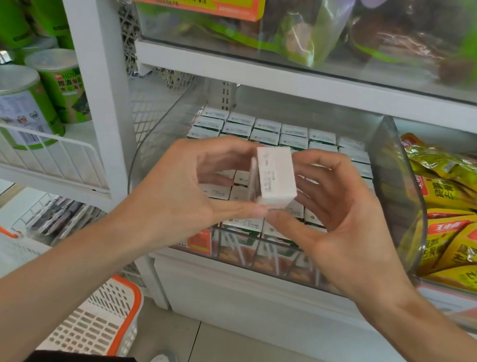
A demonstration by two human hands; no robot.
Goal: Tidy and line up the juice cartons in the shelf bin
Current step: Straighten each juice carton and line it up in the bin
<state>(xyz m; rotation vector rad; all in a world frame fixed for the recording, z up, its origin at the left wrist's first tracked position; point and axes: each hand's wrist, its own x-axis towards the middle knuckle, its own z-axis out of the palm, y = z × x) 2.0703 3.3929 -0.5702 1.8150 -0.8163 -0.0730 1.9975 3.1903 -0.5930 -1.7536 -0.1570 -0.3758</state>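
White juice carton (276, 174), one, held tilted above the middle rows of the clear shelf bin (155, 141). Two hands on it: left hand (195, 183) and right hand (346, 227) both grasp it, thumbs meeting under its near end, fingers curled along its sides. Inside the bin, packed cartons (268, 125) stand upright in rows, six across the back row; the hands hide the full count. Left of the bin: at least two lidded green canisters (21, 113). Right of it: yellow snack packets (473, 239), too heaped to count. Below-left: one white basket (99, 325), orange rim.
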